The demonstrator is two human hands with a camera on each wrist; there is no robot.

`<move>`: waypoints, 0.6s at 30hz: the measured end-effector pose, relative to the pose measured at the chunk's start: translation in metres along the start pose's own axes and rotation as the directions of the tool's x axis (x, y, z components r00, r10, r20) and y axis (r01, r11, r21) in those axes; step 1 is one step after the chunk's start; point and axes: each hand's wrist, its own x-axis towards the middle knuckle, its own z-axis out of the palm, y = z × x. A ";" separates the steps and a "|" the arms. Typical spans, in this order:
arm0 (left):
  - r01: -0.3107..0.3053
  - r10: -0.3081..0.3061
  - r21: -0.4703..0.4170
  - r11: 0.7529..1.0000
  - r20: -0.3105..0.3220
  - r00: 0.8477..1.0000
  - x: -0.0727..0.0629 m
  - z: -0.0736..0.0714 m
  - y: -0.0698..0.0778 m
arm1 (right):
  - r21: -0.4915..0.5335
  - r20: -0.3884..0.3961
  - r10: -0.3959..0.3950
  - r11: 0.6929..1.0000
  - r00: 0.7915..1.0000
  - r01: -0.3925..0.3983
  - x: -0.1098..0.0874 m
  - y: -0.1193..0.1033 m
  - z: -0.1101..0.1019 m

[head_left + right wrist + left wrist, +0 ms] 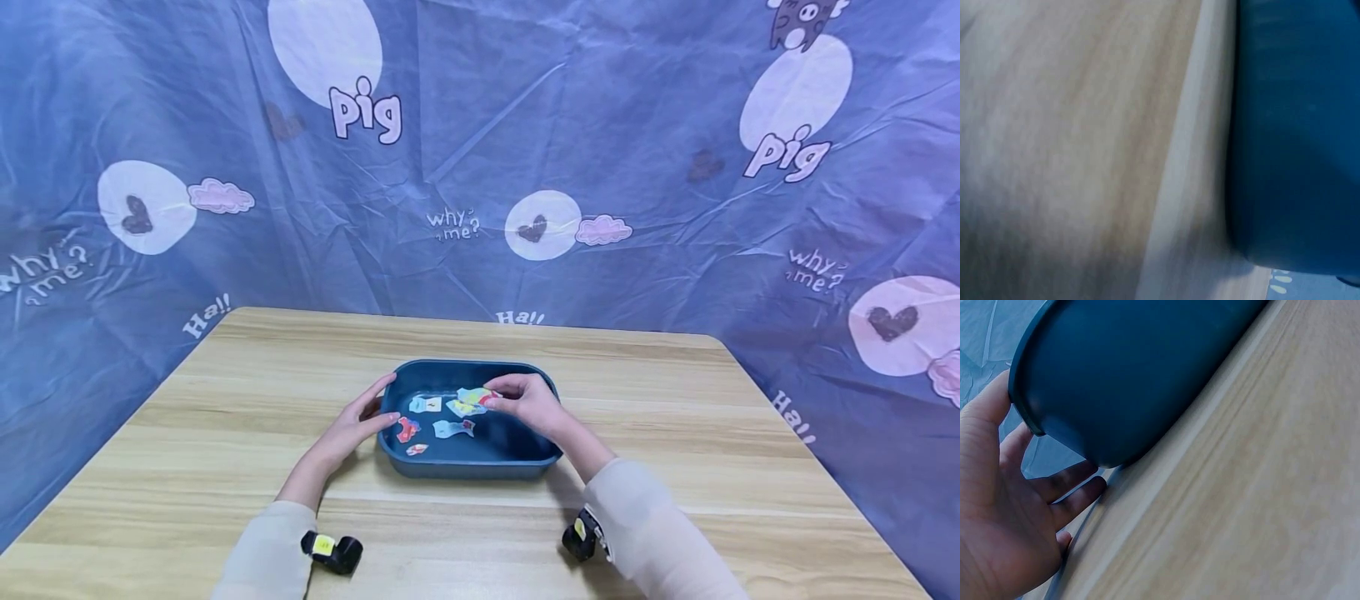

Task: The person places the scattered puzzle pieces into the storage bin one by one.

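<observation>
A dark blue rectangular basin [480,471] stands on the table with several colourful paper cutouts in it. My left hand [352,427] holds the basin's left end, thumb hooked over the rim [1017,375] and lower fingers by the outer wall [1129,375]. Over the basin's right half, my right hand [528,402] pinches a yellow, red and light-blue cutout [476,398] between thumb and fingertips. Left of it are a white and blue cutout [425,404], a red one [407,429], a small red-and-white one [417,449] and a pale blue one [453,429]. The right wrist view leaves the right hand out.
The wooden table [225,433] reaches back to a blue printed cloth [480,150] hanging behind it. Black wrist cameras sit on the left sleeve [262,550] and the right sleeve [660,525], low above the table's near part.
</observation>
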 end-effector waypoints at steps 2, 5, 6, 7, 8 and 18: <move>-0.001 0.001 0.002 1.000 0.001 1.000 0.000 0.000 0.000 | -0.010 0.030 0.003 1.000 1.000 -0.003 0.000 0.000 0.003; -0.001 0.001 0.004 1.000 0.002 1.000 0.000 0.000 0.000 | -0.014 0.072 -0.010 1.000 0.997 0.011 0.000 0.000 0.007; -0.001 0.001 0.003 1.000 0.002 1.000 0.000 0.000 0.000 | -0.015 0.086 -0.019 1.000 0.996 0.021 0.000 0.000 0.008; -0.001 0.001 0.002 1.000 0.002 1.000 0.000 0.001 0.000 | -0.019 0.095 -0.017 1.000 0.995 0.019 0.000 0.000 0.009; 0.000 0.000 0.002 1.000 0.002 1.000 0.000 0.001 0.000 | -0.021 0.108 -0.024 0.999 0.994 0.027 0.000 0.000 0.010; -0.018 0.018 0.023 1.000 0.000 1.000 0.000 0.002 -0.001 | -0.029 0.148 0.009 1.000 0.989 -0.005 0.003 0.002 0.018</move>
